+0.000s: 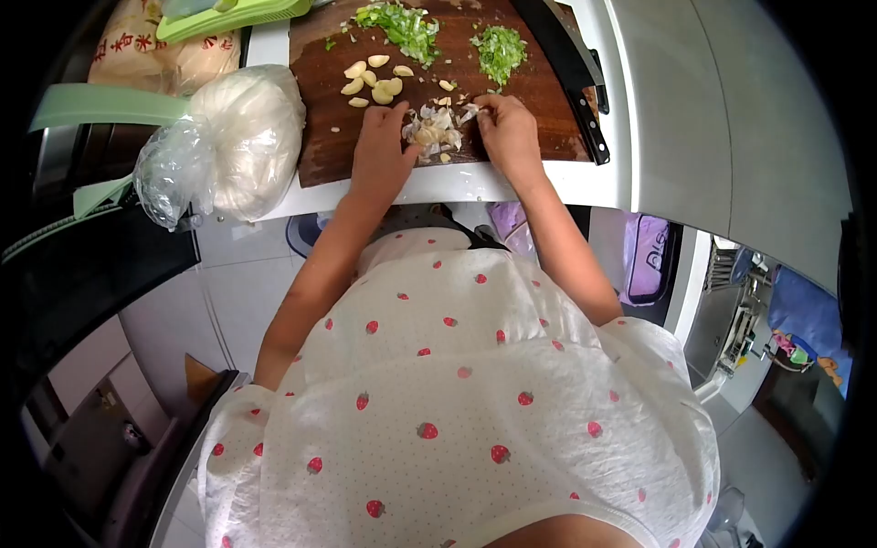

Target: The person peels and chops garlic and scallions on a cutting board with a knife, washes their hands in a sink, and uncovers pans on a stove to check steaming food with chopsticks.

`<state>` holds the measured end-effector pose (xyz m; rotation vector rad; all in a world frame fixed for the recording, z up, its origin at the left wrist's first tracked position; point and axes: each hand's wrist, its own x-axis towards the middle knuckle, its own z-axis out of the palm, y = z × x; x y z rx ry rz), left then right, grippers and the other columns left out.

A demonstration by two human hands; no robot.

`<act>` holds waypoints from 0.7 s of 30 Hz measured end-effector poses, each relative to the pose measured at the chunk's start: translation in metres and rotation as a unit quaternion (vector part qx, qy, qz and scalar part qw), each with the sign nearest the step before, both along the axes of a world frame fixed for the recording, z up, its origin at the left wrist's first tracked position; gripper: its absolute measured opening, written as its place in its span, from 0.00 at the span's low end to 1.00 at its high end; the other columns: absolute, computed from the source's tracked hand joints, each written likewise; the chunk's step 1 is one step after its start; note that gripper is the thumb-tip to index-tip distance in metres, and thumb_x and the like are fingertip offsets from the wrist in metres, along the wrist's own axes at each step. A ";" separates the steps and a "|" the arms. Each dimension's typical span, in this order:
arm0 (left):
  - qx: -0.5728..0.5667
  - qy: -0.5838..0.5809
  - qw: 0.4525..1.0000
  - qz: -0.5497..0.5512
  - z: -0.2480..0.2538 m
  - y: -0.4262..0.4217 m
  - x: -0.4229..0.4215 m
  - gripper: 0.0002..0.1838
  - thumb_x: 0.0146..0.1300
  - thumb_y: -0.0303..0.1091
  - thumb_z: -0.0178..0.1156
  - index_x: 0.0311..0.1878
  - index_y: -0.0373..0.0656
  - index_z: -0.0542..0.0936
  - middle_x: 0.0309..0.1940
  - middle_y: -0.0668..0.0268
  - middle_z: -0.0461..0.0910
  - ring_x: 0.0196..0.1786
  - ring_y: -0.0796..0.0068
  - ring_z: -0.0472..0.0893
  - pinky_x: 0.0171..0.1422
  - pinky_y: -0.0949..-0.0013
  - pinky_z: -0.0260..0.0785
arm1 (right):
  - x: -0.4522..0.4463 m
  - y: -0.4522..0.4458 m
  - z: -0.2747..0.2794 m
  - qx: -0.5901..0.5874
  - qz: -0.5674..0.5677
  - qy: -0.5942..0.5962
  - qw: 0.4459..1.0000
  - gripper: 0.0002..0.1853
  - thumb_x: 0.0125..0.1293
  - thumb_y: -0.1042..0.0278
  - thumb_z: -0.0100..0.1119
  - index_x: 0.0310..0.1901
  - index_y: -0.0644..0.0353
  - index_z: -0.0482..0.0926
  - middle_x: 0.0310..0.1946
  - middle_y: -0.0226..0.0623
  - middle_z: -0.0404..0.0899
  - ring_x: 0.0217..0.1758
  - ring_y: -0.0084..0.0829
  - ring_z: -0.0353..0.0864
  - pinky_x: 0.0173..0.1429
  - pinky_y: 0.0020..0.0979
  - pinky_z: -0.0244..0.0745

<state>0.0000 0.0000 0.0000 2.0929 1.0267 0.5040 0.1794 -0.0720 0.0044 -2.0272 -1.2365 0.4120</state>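
A loose pile of papery garlic skins point(432, 131) lies near the front edge of a brown wooden cutting board point(329, 151). My left hand point(380, 151) rests at the pile's left side, thumb and fingers spread and curved toward it. On the other side my right hand point(510, 135) is cupped, its fingertips touching the skins. Its fingers are partly hidden, but I see nothing gripped firmly. Just beyond my left hand sit several peeled garlic cloves point(385, 89). Farther back are two heaps of chopped green onion, a left heap point(409, 33) and a right heap point(500, 55).
A black-handled knife point(585, 114) lies along the board's right edge. Left of the board stands a knotted clear plastic bag point(251, 137) with white contents, beside a pale green handle point(110, 105). A green plastic tray point(233, 18) rests on a printed sack point(164, 55) behind it.
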 end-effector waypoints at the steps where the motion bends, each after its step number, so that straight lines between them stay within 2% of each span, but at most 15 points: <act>1: 0.004 -0.001 1.000 0.003 0.002 0.001 0.002 0.30 0.50 0.28 0.66 0.59 0.40 0.71 0.51 0.54 0.69 0.49 0.59 0.75 0.54 0.61 0.68 | 0.003 0.000 -0.001 -0.009 0.001 -0.028 1.000 0.13 0.54 0.77 0.59 0.43 0.62 0.80 0.40 0.53 0.77 0.42 0.51 0.78 0.50 0.42 0.73; 2: 0.010 -0.003 1.000 0.006 0.002 0.005 0.006 0.28 0.50 0.28 0.65 0.57 0.37 0.72 0.50 0.52 0.69 0.50 0.55 0.74 0.54 0.59 0.68 | 0.005 0.002 -0.001 -0.016 0.002 -0.058 0.998 0.14 0.53 0.78 0.59 0.43 0.63 0.80 0.39 0.53 0.76 0.41 0.52 0.78 0.49 0.43 0.73; 5: 0.087 0.010 0.995 -0.044 -0.009 0.029 0.027 0.27 0.49 0.27 0.64 0.55 0.37 0.74 0.48 0.53 0.70 0.49 0.55 0.74 0.53 0.59 0.68 | -0.008 0.029 -0.008 0.036 0.023 -0.100 0.994 0.13 0.53 0.79 0.57 0.42 0.64 0.80 0.37 0.53 0.76 0.41 0.51 0.77 0.49 0.43 0.73; 6: 0.086 0.009 0.995 -0.045 -0.007 0.028 0.028 0.27 0.49 0.27 0.64 0.55 0.37 0.74 0.48 0.53 0.70 0.49 0.55 0.74 0.53 0.59 0.68 | -0.013 0.028 -0.004 0.022 0.033 -0.089 0.995 0.12 0.56 0.78 0.56 0.43 0.62 0.80 0.35 0.49 0.76 0.41 0.46 0.77 0.48 0.40 0.72; 7: 0.061 0.033 0.995 -0.076 -0.004 0.029 0.026 0.27 0.49 0.27 0.64 0.55 0.38 0.74 0.48 0.55 0.70 0.49 0.57 0.74 0.54 0.61 0.68 | -0.015 0.024 -0.002 0.020 0.032 -0.086 0.996 0.12 0.56 0.78 0.56 0.43 0.62 0.80 0.35 0.49 0.76 0.41 0.46 0.77 0.48 0.40 0.72; 9: 0.032 0.053 0.992 -0.107 -0.002 0.025 0.022 0.27 0.49 0.27 0.64 0.55 0.39 0.75 0.48 0.56 0.70 0.48 0.59 0.74 0.54 0.62 0.68 | -0.013 0.015 0.002 -0.014 0.091 -0.022 0.996 0.13 0.56 0.78 0.56 0.44 0.62 0.80 0.35 0.48 0.76 0.41 0.45 0.77 0.47 0.38 0.72; 10: 0.025 0.023 0.993 -0.111 0.000 0.021 0.015 0.27 0.49 0.28 0.64 0.57 0.40 0.74 0.50 0.56 0.70 0.51 0.59 0.73 0.56 0.62 0.67 | -0.011 0.009 0.004 -0.024 0.083 0.016 0.996 0.14 0.55 0.78 0.58 0.45 0.62 0.80 0.35 0.45 0.76 0.39 0.42 0.77 0.46 0.35 0.73; 13: 0.005 -0.004 0.995 -0.103 0.008 0.009 -0.002 0.31 0.49 0.29 0.65 0.59 0.41 0.72 0.52 0.56 0.68 0.54 0.58 0.72 0.59 0.63 0.66 | -0.003 -0.008 0.019 -0.018 0.058 0.072 0.996 0.15 0.52 0.78 0.60 0.44 0.62 0.81 0.36 0.45 0.77 0.42 0.45 0.77 0.49 0.38 0.72; 14: -0.001 -0.003 0.996 -0.092 0.012 0.007 -0.006 0.33 0.48 0.29 0.66 0.61 0.41 0.70 0.54 0.56 0.68 0.56 0.58 0.71 0.61 0.63 0.65 | 0.000 -0.012 0.026 -0.047 0.062 0.096 0.992 0.20 0.50 0.78 0.63 0.48 0.62 0.79 0.39 0.45 0.75 0.43 0.43 0.77 0.50 0.37 0.72; 15: -0.002 -0.004 0.996 -0.094 0.012 0.005 -0.008 0.33 0.48 0.29 0.66 0.61 0.41 0.70 0.54 0.56 0.68 0.56 0.58 0.71 0.61 0.63 0.65 | 0.003 -0.016 0.029 -0.048 0.059 0.095 0.993 0.20 0.50 0.78 0.63 0.48 0.62 0.79 0.39 0.45 0.75 0.43 0.43 0.77 0.50 0.37 0.72; 17: 0.049 0.025 0.995 -0.087 0.011 0.003 -0.013 0.39 0.45 0.28 0.69 0.64 0.42 0.66 0.55 0.55 0.66 0.56 0.57 0.71 0.62 0.62 0.64 | 0.005 -0.020 0.032 -0.122 0.089 0.044 0.988 0.30 0.47 0.78 0.67 0.56 0.60 0.74 0.44 0.42 0.73 0.42 0.38 0.76 0.49 0.33 0.72; 21: 0.068 0.068 0.994 -0.051 0.010 -0.006 -0.003 0.42 0.42 0.27 0.72 0.65 0.41 0.65 0.55 0.55 0.66 0.56 0.56 0.71 0.61 0.62 0.66 | -0.003 -0.025 0.022 -0.070 0.107 -0.018 0.992 0.36 0.44 0.78 0.69 0.60 0.61 0.69 0.47 0.45 0.70 0.47 0.43 0.74 0.52 0.36 0.71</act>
